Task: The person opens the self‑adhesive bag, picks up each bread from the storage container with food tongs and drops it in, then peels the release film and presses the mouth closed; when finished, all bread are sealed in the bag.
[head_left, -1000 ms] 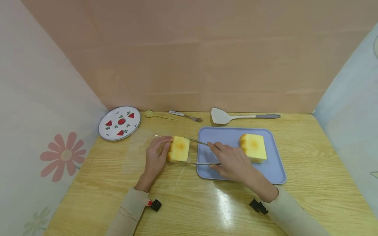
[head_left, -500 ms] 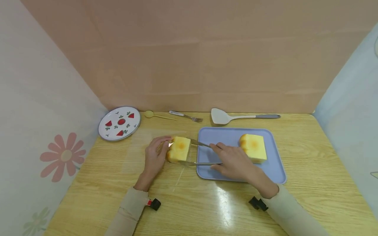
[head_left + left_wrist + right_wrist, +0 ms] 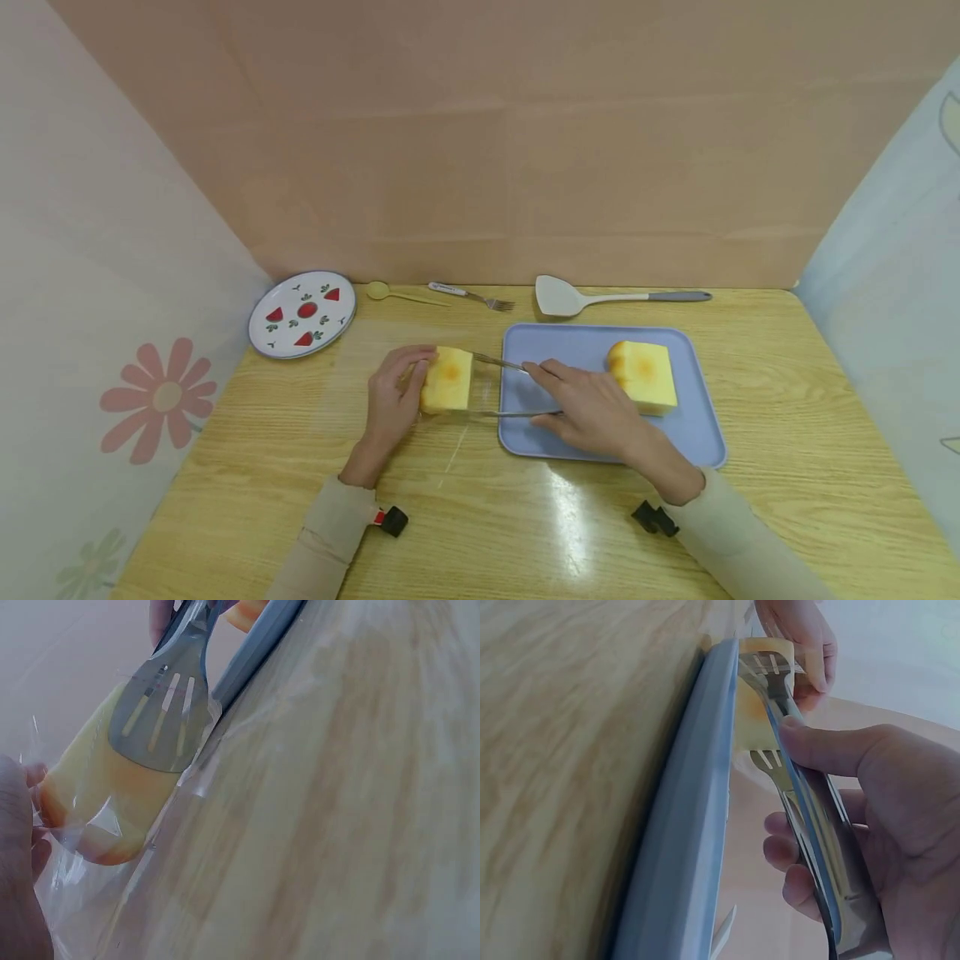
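In the head view, a yellow block of bread with a browned left end lies left of the tray, inside a clear plastic bag. My left hand pinches the bag at the browned end. My right hand grips metal tongs, fingers and thumb on opposite arms. One slotted tong head lies against the bread's side in the left wrist view; the two arms straddle its right part. Another bread block sits on the blue tray, under and beside my right hand.
Along the back of the table lie a white spatula with a grey handle, a fork and a yellow spoon. Plates with a red fruit pattern lie at the left wall. A brown board stands behind.
The bread has shifted slightly left, toward my left hand, over the last half second. The tongs' far arm shows a little less tilt. My left hand has stayed nearly in place.
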`<action>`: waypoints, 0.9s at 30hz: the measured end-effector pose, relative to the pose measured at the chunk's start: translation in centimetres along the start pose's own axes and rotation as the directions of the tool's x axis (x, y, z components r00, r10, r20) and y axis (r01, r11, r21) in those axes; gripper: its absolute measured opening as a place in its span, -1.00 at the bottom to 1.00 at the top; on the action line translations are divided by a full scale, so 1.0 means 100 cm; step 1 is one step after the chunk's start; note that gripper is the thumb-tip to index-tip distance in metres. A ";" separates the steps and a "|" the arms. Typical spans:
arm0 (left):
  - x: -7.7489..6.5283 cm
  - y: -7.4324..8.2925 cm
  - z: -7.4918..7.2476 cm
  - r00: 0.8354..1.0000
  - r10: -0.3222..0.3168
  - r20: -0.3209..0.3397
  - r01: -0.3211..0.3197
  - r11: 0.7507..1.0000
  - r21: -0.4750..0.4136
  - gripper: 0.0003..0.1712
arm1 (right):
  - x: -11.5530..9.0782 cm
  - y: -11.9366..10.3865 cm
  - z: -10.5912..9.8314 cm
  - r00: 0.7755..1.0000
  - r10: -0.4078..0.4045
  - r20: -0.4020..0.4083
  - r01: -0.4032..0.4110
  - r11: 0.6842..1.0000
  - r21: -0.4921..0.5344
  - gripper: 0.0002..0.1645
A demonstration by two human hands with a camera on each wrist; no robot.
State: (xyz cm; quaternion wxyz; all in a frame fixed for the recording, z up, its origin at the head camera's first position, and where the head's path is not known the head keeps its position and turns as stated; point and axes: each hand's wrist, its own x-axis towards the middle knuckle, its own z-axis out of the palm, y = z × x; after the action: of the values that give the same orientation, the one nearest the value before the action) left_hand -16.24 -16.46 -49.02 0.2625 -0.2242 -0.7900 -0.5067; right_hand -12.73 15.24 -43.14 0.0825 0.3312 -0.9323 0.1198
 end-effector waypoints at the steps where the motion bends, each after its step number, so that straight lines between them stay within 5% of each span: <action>1: 0.000 0.000 0.000 1.000 0.005 -0.001 -0.005 1.000 -0.002 -0.79 | 0.001 0.000 0.001 1.000 -0.002 0.000 0.002 1.000 0.001 -0.13; 11: 0.000 0.000 -0.002 1.000 0.006 0.020 -0.005 0.998 -0.070 -0.78 | 0.002 -0.001 0.000 0.995 0.045 0.087 -0.049 0.998 0.048 -0.15; 27: -0.001 0.004 0.005 1.000 -0.019 -0.015 0.018 0.999 -0.042 -0.76 | 0.004 -0.015 0.009 1.000 0.014 -0.013 -0.014 0.999 -0.050 -0.07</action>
State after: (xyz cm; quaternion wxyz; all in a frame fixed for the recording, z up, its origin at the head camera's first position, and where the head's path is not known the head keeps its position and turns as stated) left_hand -16.01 -15.86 -48.99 0.2591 -0.2184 -0.7791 -0.5274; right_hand -12.12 13.66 -43.67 0.0960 0.3217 -0.9367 0.0992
